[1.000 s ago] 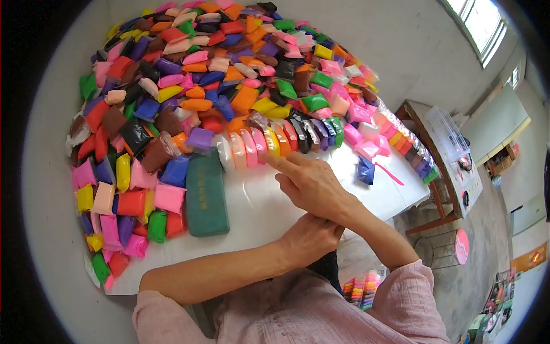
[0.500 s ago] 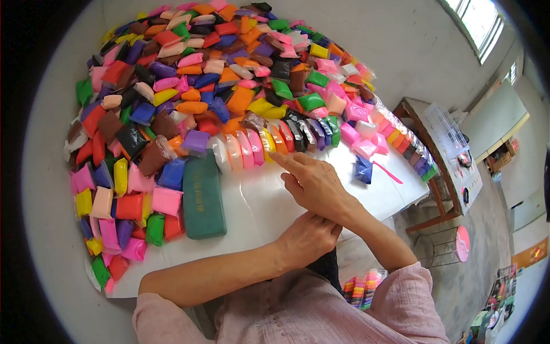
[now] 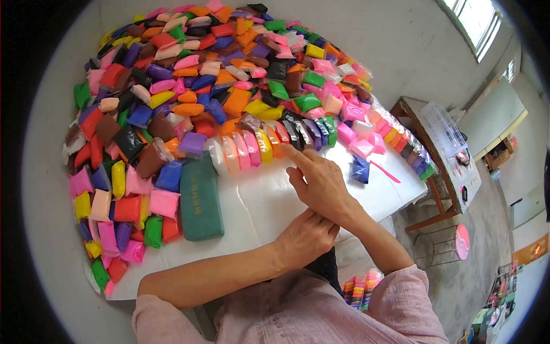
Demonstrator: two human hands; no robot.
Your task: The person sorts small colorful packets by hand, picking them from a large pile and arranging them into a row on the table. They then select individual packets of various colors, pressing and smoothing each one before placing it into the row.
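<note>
A row of small clear-wrapped clay-like packs [image 3: 253, 148] in several colours stands on edge on the white-covered table [image 3: 258, 200]. My right hand [image 3: 322, 184] is over the table with its index finger stretched to the lower end of an orange pack [image 3: 277, 150] in that row; its thumb is apart and the other fingers are bent. Nothing shows in its grip. Beneath the right wrist, my left hand [image 3: 302, 239] is curled closed, touching it; whatever its fingers may hold is hidden. At the row's left end lies a dark green case [image 3: 201, 200].
A big heap of coloured packs [image 3: 189, 86] covers the table's back and left. To the right lie a blue pack [image 3: 360, 169], a pink stick [image 3: 385, 172] and another wrapped row [image 3: 401, 140]. A side table [image 3: 421, 114] and a stool [image 3: 462, 243] stand farther right.
My right index finger has moved right along the row, from the yellow pack to the orange one. My left hand stays under the right wrist.
</note>
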